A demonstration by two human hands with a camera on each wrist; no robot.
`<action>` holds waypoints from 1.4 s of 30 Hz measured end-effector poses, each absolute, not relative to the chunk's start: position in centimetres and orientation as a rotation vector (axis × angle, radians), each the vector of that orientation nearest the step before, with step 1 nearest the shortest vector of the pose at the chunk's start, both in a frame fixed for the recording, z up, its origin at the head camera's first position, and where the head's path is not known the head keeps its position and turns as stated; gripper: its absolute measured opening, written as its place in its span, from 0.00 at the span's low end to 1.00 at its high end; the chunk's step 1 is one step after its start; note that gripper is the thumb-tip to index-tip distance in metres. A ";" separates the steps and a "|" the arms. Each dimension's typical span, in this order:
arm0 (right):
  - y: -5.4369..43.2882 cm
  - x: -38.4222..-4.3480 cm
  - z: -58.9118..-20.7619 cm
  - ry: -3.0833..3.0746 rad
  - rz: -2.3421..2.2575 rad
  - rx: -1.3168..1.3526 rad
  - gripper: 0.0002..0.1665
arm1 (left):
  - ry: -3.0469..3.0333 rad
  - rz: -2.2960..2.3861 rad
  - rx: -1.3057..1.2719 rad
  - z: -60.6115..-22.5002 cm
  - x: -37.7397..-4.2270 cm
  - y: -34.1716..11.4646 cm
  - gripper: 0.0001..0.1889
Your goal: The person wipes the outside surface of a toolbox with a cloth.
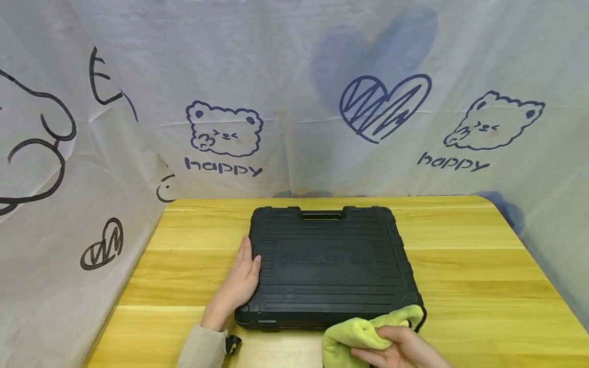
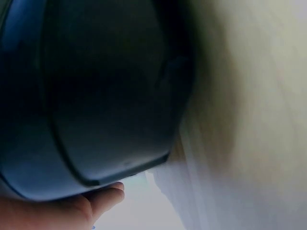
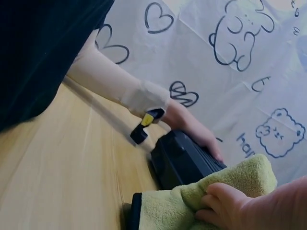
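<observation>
A black plastic carrying case [image 1: 331,260] with ridged lid and raised lettering lies flat on the wooden table, handle toward the back. My left hand [image 1: 241,276] rests against its left side, fingers stretched along the edge and thumb near the lid; the left wrist view shows the hand [image 2: 72,208] close against the dark case wall [image 2: 110,96]. My right hand [image 1: 398,350] pinches a yellow-green towel [image 1: 354,335] with dark edging at the case's front right corner. In the right wrist view, the towel [image 3: 211,191] bunches under my fingers and overlaps the case [image 3: 184,158].
The light wooden table [image 1: 483,286] extends on both sides of the case. A white cloth backdrop [image 1: 294,102] with blue hearts and bear drawings hangs behind it, and another printed sheet [image 1: 55,255] hangs along the left edge.
</observation>
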State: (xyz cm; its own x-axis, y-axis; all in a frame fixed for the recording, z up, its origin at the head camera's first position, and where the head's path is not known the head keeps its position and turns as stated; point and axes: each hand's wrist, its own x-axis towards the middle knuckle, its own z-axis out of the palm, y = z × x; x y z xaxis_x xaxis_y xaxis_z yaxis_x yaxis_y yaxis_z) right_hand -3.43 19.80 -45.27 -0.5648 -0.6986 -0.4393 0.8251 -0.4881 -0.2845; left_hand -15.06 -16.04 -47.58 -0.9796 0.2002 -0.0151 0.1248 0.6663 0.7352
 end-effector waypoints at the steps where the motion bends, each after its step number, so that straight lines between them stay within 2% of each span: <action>1: 19.4 -3.5 -45.3 0.601 -2.121 0.342 0.39 | 2.779 1.217 0.271 -47.6 -15.1 -16.0 0.34; 29: 7.6 -4.5 -43.5 0.713 -2.003 0.291 0.34 | 2.780 1.216 0.278 -47.8 -15.1 -16.0 0.34; 36: 3.7 -4.9 -43.0 0.634 -1.999 0.364 0.33 | 2.789 1.248 0.298 -47.9 -15.1 -16.1 0.34; 42: 2.2 -4.7 -42.6 0.558 -2.033 0.446 0.34 | 2.783 1.257 0.300 -48.0 -15.1 -15.9 0.34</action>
